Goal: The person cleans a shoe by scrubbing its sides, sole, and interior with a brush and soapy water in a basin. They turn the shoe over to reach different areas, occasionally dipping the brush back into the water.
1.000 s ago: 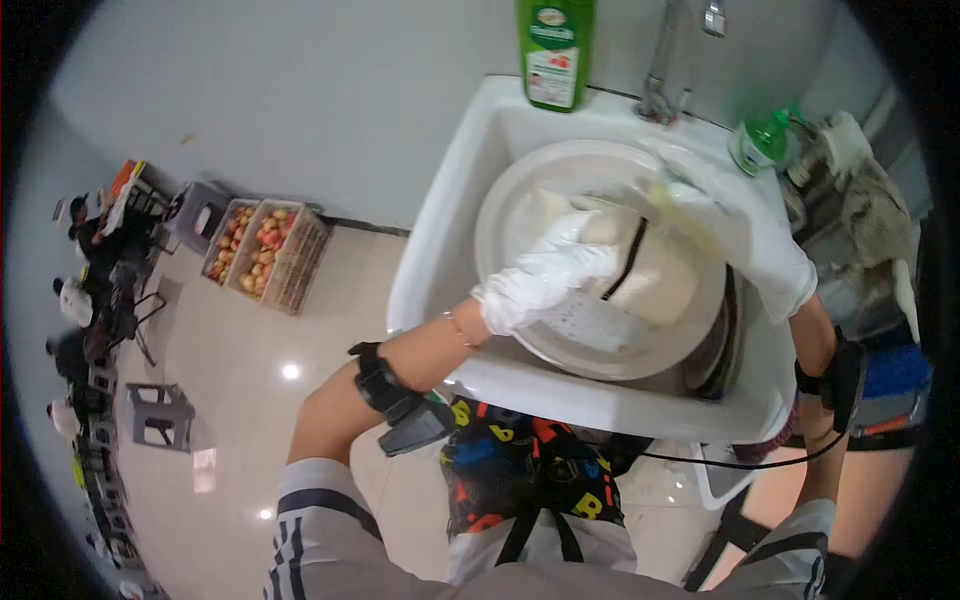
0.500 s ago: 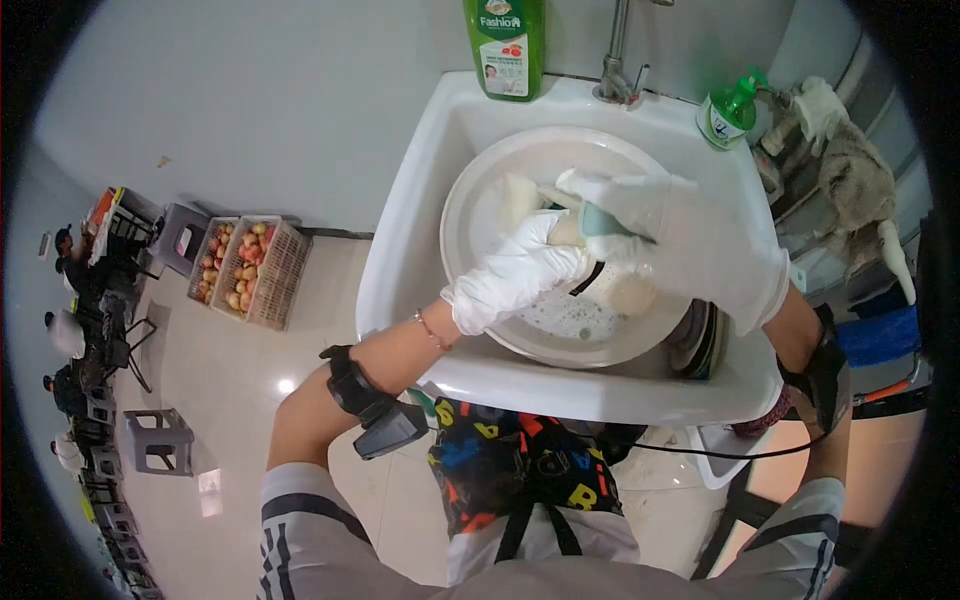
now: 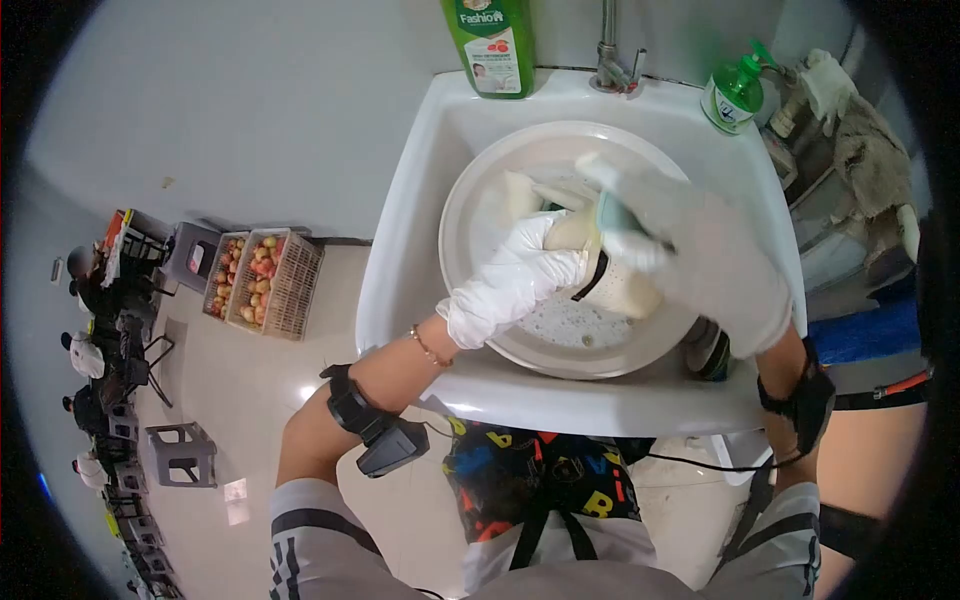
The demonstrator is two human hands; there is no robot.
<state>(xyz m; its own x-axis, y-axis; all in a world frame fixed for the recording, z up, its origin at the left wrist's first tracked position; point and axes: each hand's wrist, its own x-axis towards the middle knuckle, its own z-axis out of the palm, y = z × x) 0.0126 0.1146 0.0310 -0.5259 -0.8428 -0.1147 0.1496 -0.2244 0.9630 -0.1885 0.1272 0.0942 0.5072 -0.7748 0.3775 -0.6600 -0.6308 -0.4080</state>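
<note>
Clamped L grip (image 3: 525, 265) round pale item (image 3: 627, 290) w/ black strap (image 3: 592, 277), in basin (image 3: 540, 145) beneath; closed R grip (image 3: 700, 240), blurred, on teal pad (image 3: 615, 213) agst item. Looked partway thru washing, prob., w/ suds (image 3: 570, 325) just below L grip, pale item not yet out of basin, and no rinse visible.

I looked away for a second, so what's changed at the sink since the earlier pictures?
The right hand has moved left, in toward the left hand, with a pale green pad now at the cream item. The left hand still holds that item, and the basin remains in the sink.
</note>
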